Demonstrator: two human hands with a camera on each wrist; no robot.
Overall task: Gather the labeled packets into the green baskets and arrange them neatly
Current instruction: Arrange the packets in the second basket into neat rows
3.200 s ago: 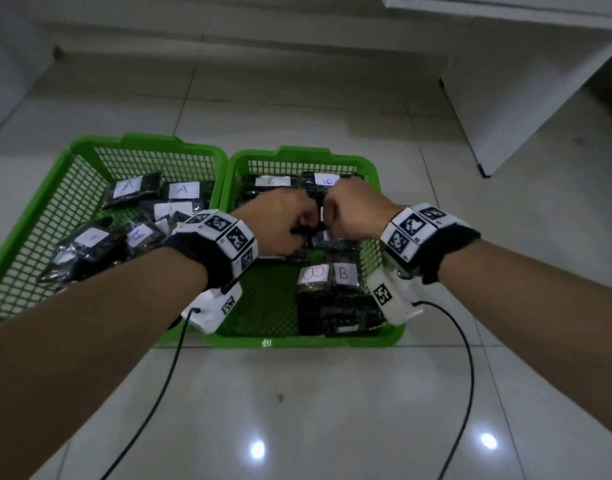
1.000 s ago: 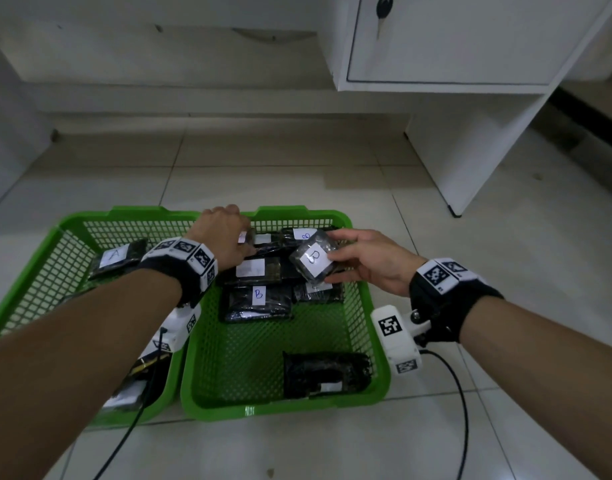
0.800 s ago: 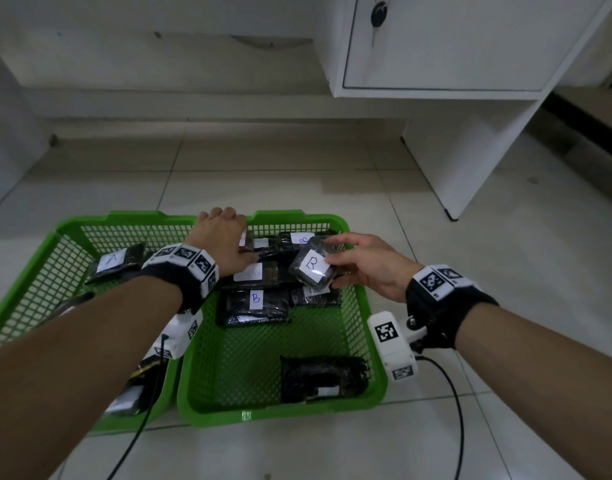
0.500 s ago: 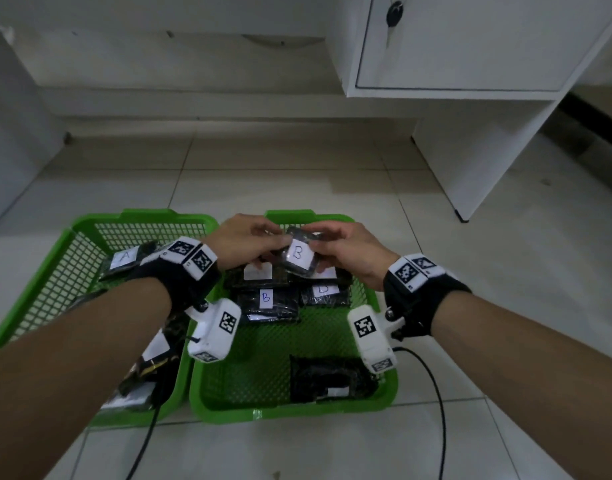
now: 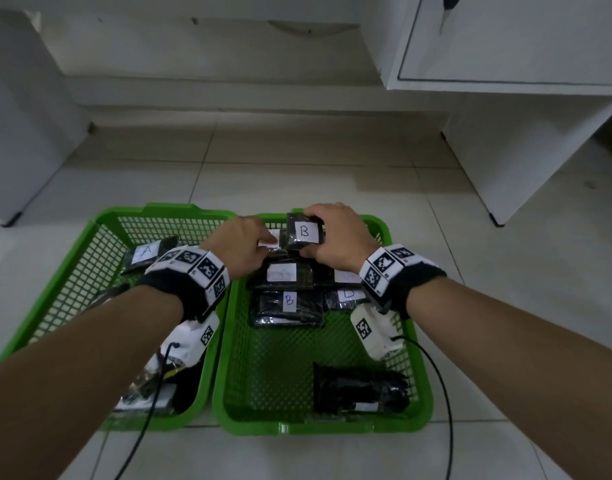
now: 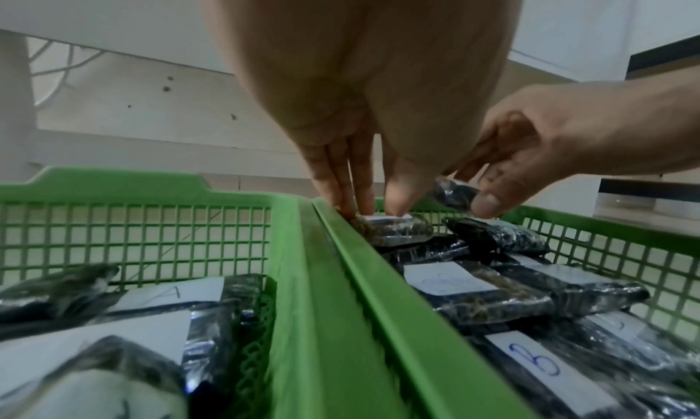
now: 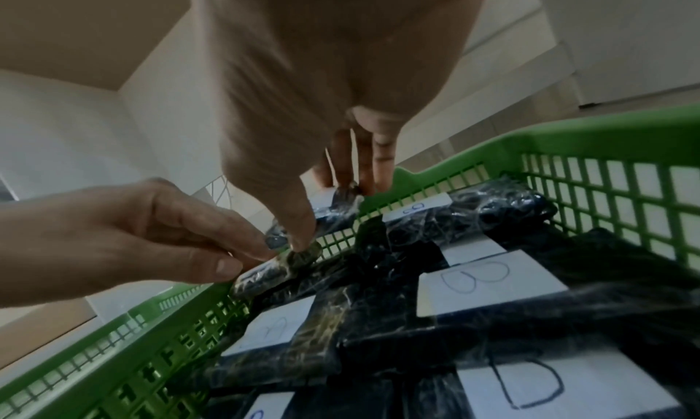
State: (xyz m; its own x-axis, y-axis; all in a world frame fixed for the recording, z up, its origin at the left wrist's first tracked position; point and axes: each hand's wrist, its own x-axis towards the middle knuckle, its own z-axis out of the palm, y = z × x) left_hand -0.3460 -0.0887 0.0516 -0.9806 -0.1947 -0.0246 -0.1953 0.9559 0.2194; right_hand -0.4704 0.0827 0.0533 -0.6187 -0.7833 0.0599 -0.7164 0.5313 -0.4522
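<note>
The right hand (image 5: 335, 237) has carried the dark plastic-wrapped packet with a white "B" label (image 5: 304, 233) from mid-air to the far end of the right-hand green mesh basket (image 5: 318, 426), fingers and thumb still pinching its ends. Just beside it, the left hand (image 5: 240, 245) pinches a neighbouring dark packet (image 6: 394, 231) flat, so this one seems nearly seated in its row

- I'm seeing the two green baskets (image 5: 406, 407) showing as moulded plastic mesh with smooth, slightly shiny rims.
- The packets (image 5: 286, 308) are looking like dark, crinkled, glossy plastic film, each wearing a matt white paper label.
- The floor tiles (image 5: 297, 174) are reflecting light, smooth and glossy.
- The wristbands (image 5: 406, 284) are reading as matt black cloth.
- The cabinet (image 5: 512, 43) is showing smooth, matt white panels.
</note>
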